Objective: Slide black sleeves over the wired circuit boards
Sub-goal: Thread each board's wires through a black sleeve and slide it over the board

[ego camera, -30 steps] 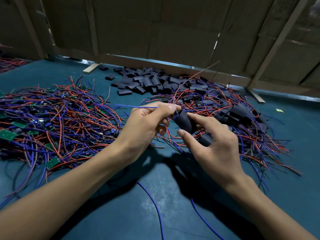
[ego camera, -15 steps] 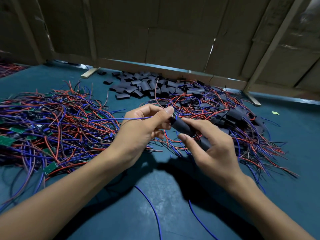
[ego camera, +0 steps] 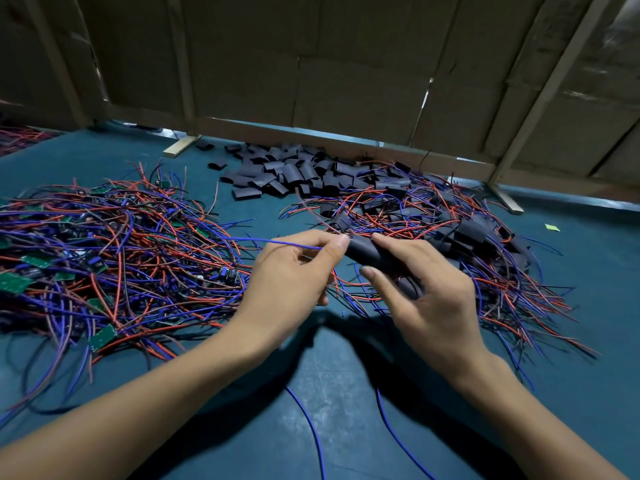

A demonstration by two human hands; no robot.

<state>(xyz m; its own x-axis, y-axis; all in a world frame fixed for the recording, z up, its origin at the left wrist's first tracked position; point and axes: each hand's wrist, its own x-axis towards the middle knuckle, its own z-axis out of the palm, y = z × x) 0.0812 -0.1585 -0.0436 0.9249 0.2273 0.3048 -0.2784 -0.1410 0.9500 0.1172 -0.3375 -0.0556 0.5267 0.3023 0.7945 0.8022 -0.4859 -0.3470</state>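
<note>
I note my left hand (ego camera: 294, 268) pinching the blue wire (ego camera: 277, 241) while my right hand (ego camera: 429, 289) pinches the black sleeve (ego camera: 367, 254); a skewed pull likely snags the hidden board.

We see our two bare forearms, no sleeves, left hand (ego camera: 294, 268) and right hand (ego camera: 436, 292) ringless, nails short.

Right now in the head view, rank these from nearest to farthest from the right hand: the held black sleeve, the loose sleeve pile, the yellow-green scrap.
1. Black sleeve: gripped in the right hand.
2. Loose sleeve pile: ahead, by the cardboard wall.
3. Yellow-green scrap: far right on the mat; close to the pile's rank, hard to call.
</note>
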